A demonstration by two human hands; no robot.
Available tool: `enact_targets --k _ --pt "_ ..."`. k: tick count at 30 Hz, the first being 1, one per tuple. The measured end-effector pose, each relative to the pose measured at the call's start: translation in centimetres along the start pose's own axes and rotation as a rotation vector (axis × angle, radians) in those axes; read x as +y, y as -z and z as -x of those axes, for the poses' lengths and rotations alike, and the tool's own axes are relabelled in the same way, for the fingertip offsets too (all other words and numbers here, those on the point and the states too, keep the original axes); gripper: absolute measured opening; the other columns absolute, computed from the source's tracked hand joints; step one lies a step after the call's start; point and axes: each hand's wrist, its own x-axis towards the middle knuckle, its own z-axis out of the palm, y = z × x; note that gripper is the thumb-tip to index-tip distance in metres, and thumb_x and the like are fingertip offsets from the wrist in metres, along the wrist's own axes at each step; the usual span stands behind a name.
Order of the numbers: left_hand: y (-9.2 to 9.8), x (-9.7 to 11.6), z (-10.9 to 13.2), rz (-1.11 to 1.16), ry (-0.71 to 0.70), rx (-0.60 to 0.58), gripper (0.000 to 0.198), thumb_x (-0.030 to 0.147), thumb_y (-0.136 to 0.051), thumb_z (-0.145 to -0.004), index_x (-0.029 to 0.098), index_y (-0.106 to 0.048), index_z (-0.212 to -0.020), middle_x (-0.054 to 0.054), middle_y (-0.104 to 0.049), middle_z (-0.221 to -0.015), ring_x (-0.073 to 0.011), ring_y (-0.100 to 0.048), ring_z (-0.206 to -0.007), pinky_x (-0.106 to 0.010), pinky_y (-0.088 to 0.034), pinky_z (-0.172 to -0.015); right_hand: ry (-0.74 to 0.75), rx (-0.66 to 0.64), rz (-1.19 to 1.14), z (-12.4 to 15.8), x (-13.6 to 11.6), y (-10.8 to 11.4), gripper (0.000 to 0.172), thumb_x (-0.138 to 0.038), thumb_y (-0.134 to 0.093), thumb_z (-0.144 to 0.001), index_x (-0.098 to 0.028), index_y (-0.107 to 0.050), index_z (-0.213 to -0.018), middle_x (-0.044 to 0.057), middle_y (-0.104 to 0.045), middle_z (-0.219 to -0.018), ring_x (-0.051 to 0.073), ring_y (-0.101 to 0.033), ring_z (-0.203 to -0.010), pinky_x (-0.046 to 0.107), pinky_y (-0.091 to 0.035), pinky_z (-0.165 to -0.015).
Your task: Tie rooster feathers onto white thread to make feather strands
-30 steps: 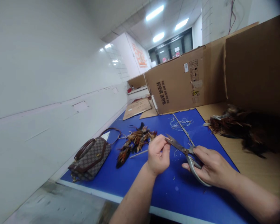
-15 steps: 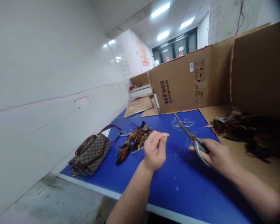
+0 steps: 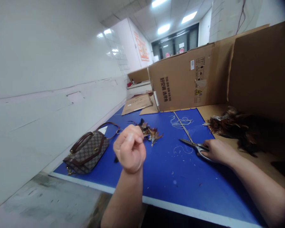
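My left hand [image 3: 130,148] is raised above the blue tabletop [image 3: 161,177], its fingers curled together; whatever they pinch, if anything, I cannot make out. Behind it lies a bunch of brown and black feathers [image 3: 153,133], partly hidden by the hand. At the right, my right hand [image 3: 217,151] grips a pair of scissors [image 3: 196,146] by the handles, low over the table. Its blades point left and cross a thin stick [image 3: 184,126]. Loose pale string [image 3: 180,122] lies tangled just beyond, and a curl of thread sits left of the blades.
A patterned handbag [image 3: 87,152] with brown handles stands at the left by the wall. Large cardboard [image 3: 180,79] walls off the back and right. Another heap of dark feathers [image 3: 230,125] rests on cardboard at the right. Small scraps dot the table.
My left hand has moved left, from beside the feathers to in front of them. The scissors in my right hand have come down and turned flatter over the table. The view has shifted slightly.
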Motion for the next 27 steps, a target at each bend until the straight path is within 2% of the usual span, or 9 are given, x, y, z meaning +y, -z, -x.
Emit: enact_targets --k 4,7,13,15,17,20,22,24,27 --pt "0.4 1.5 -0.9 0.244 0.222 0.085 0.043 0.041 -0.054 -0.095 0.017 -0.045 -0.06 0.003 -0.031 -0.058 -0.0091 -0.03 -0.05 -0.025 -0.029 -0.05 -0.011 -0.037 -0.014 0.0 0.0 0.1 0.026 -0.047 -0.064 -0.082 -0.023 -0.071 -0.081 0.009 -0.072 -0.078 0.024 -0.067 -0.068 0.029 -0.032 -0.054" --pt "0.9 1.3 -1.2 0.371 0.333 0.193 0.041 0.043 -0.052 -0.098 0.018 -0.044 -0.066 0.004 -0.028 -0.062 -0.0091 -0.026 -0.051 -0.024 -0.026 -0.049 0.036 -0.014 -0.034 0.0 -0.1 0.1 0.023 -0.043 -0.062 -0.083 -0.022 -0.072 -0.085 0.009 -0.072 -0.082 0.023 -0.067 -0.07 0.029 -0.035 -0.057" --pt "2.3 -0.9 -0.6 0.443 0.456 0.309 0.032 0.041 -0.055 -0.096 0.019 -0.045 -0.075 0.005 -0.028 -0.066 -0.0096 -0.024 -0.053 -0.024 -0.025 -0.05 0.129 0.111 -0.011 0.1 -0.9 0.4 0.029 -0.04 -0.055 -0.091 -0.02 -0.07 -0.077 0.01 -0.072 -0.083 0.022 -0.065 -0.072 0.031 -0.039 -0.062" --pt "2.8 -1.9 -0.2 0.446 0.49 0.33 0.029 0.039 -0.056 -0.094 0.02 -0.045 -0.075 0.005 -0.029 -0.066 -0.0098 -0.025 -0.053 -0.024 -0.026 -0.051 0.168 0.215 -0.123 0.5 -1.6 1.1 0.037 -0.041 -0.049 -0.097 -0.018 -0.07 -0.075 0.011 -0.071 -0.082 0.022 -0.064 -0.073 0.032 -0.043 -0.067" --pt "3.1 -3.0 0.3 0.444 0.528 0.349 0.027 0.037 -0.056 -0.094 0.02 -0.046 -0.076 0.005 -0.03 -0.066 -0.0101 -0.027 -0.053 -0.024 -0.028 -0.052 0.227 0.246 -0.344 1.1 -2.7 1.9 0.045 -0.045 -0.043 -0.101 -0.017 -0.071 -0.08 0.012 -0.072 -0.082 0.022 -0.065 -0.076 0.034 -0.048 -0.074" --pt "3.2 -4.7 1.0 0.474 0.575 0.405 0.024 0.035 -0.052 -0.096 0.019 -0.048 -0.078 0.004 -0.033 -0.067 -0.0103 -0.032 -0.054 -0.024 -0.03 -0.054 0.337 0.025 -0.724 2.4 -4.3 2.7 0.049 -0.057 -0.048 -0.101 -0.016 -0.075 -0.103 0.012 -0.076 -0.091 0.024 -0.069 -0.082 0.034 -0.054 -0.077" --pt "3.1 -5.7 1.5 0.522 0.59 0.458 0.023 0.032 -0.05 -0.099 0.019 -0.05 -0.08 0.003 -0.036 -0.068 -0.0102 -0.035 -0.055 -0.024 -0.032 -0.056 0.399 -0.124 -0.816 3.0 -5.0 2.7 0.05 -0.059 -0.057 -0.096 -0.016 -0.074 -0.114 0.01 -0.077 -0.092 0.022 -0.069 -0.078 0.033 -0.055 -0.073" --pt "3.1 -6.7 1.9 0.56 0.602 0.498 0.025 0.032 -0.048 -0.102 0.018 -0.053 -0.081 0.002 -0.04 -0.07 -0.0102 -0.039 -0.057 -0.025 -0.035 -0.058 0.437 -0.141 -0.788 3.2 -5.3 2.4 0.048 -0.059 -0.061 -0.094 -0.017 -0.076 -0.111 0.009 -0.075 -0.086 0.02 -0.065 -0.071 0.031 -0.054 -0.068" --pt "3.2 -8.0 2.6 0.53 0.618 0.516 0.027 0.036 -0.05 -0.102 0.017 -0.056 -0.083 0.0 -0.047 -0.073 -0.011 -0.047 -0.063 -0.026 -0.042 -0.065 0.447 -0.041 -0.727 2.9 -5.1 2.0 0.046 -0.059 -0.057 -0.096 -0.018 -0.078 -0.1 0.006 -0.071 -0.078 0.019 -0.06 -0.068 0.03 -0.05 -0.065"
